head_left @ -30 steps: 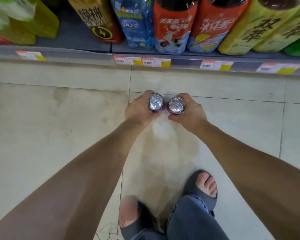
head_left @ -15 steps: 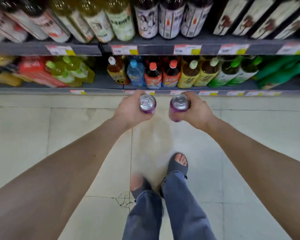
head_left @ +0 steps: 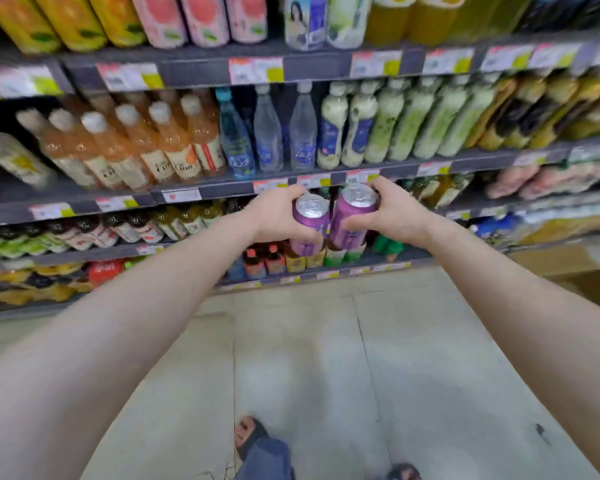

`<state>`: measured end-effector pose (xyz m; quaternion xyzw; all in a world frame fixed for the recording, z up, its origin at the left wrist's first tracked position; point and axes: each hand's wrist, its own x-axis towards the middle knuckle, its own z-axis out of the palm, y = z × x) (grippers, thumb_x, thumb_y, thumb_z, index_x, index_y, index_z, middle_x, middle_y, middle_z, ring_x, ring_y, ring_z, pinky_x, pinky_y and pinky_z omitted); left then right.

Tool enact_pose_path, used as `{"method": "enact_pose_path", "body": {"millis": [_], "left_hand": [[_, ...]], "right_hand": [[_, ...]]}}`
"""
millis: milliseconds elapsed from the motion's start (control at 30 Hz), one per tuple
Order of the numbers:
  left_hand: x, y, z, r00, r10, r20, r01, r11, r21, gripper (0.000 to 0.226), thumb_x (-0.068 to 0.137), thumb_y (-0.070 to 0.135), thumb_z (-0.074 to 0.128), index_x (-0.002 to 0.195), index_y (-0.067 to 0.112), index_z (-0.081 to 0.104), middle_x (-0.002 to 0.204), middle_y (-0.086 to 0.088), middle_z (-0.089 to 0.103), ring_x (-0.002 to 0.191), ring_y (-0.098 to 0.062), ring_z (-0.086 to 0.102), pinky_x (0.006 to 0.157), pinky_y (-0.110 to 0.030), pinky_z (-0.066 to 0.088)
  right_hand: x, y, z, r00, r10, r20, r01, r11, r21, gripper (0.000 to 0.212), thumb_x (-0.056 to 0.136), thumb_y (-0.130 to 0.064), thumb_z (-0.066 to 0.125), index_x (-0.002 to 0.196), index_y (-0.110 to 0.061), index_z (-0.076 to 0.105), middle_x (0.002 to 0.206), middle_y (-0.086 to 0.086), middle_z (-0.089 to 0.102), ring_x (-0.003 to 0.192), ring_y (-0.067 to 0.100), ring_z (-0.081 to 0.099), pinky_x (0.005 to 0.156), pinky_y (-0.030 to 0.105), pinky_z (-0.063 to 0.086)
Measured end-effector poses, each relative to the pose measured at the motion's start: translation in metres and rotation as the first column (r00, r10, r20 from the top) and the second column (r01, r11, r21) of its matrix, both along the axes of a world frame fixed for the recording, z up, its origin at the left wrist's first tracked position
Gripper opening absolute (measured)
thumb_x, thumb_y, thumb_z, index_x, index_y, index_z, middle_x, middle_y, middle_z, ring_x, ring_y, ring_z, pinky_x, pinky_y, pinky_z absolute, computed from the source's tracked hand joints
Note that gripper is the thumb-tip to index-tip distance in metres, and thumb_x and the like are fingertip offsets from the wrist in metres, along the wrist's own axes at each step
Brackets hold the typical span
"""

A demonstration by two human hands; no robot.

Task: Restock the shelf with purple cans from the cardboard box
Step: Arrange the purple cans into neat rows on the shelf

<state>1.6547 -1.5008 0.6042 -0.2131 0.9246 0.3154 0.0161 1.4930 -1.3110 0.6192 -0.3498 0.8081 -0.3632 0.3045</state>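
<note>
Between the hands: two purple cans are being held side by side, silver tops being turned toward the camera; whether their sides are touching cannot be told.
Left hand (head_left: 274, 216): fingers and thumb are being wrapped round the left can (head_left: 309, 221), which is being kept roughly upright.
Right hand (head_left: 397, 216): fingers are being curled round the right can (head_left: 352, 218), which is being carried slightly higher than its neighbour.
Beyond the hands: a shelf unit (head_left: 201, 195) with several tiers is being faced; knuckles are being held level with a rail of price tags (head_left: 271, 184).
Above the left hand: orange bottles (head_left: 153, 150) are being displayed.
Above both hands: clear bottles (head_left: 267, 133) are being displayed.
Above the right hand: pale green bottles (head_left: 395, 123) are being displayed.
Below the hands: pale floor tiles (head_left: 326, 358) are being stood on; a sandalled foot (head_left: 248, 433) and a denim leg (head_left: 267, 459) are being shown.
Right of the right hand, lower: a brown box (head_left: 565, 268) is being caught at the frame edge, too blurred for its contents to be told.
</note>
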Motion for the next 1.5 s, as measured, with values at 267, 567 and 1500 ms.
{"method": "enact_pose_path", "body": {"millis": [267, 567, 1500], "left_hand": [[-0.082, 0.118, 0.138, 0.995, 0.01, -0.097, -0.002, 0.997, 0.083, 0.058, 0.059, 0.053, 0.092, 0.106, 0.034, 0.063, 0.098, 0.016, 0.072, 0.079, 0.003, 0.068, 0.069, -0.022, 0.051], [-0.172, 0.222, 0.278, 0.967, 0.018, -0.252, 0.008, 0.995, 0.102, 0.08, 0.059, 0.065, 0.089, 0.121, 0.033, 0.05, 0.107, 0.019, 0.07, 0.089, 0.004, 0.07, 0.073, -0.018, 0.054], [-0.487, 0.248, 0.497, 0.868, -0.065, -0.492, -0.064, 0.968, -0.241, 0.123, 0.054, 0.085, 0.079, 0.151, 0.017, 0.048, 0.137, 0.003, 0.062, 0.085, -0.002, 0.048, 0.078, -0.025, 0.048]], "right_hand": [[-0.091, 0.143, 0.151, 1.0, -0.014, -0.018, 0.011, 0.984, -0.179, 0.082, 0.063, -0.051, 0.09, 0.134, -0.033, 0.055, 0.115, -0.016, 0.07, 0.096, 0.0, 0.069, 0.079, 0.025, 0.056], [-0.176, 0.26, 0.28, 0.984, -0.117, -0.131, 0.067, 0.938, -0.339, 0.084, 0.053, -0.063, 0.089, 0.123, -0.03, 0.058, 0.11, -0.011, 0.074, 0.093, 0.006, 0.073, 0.077, 0.031, 0.058], [-0.481, 0.285, 0.461, 0.937, -0.221, -0.269, 0.044, 0.841, -0.54, 0.101, 0.064, -0.059, 0.087, 0.148, -0.026, 0.042, 0.124, -0.014, 0.061, 0.09, 0.002, 0.069, 0.065, 0.019, 0.051]]}}
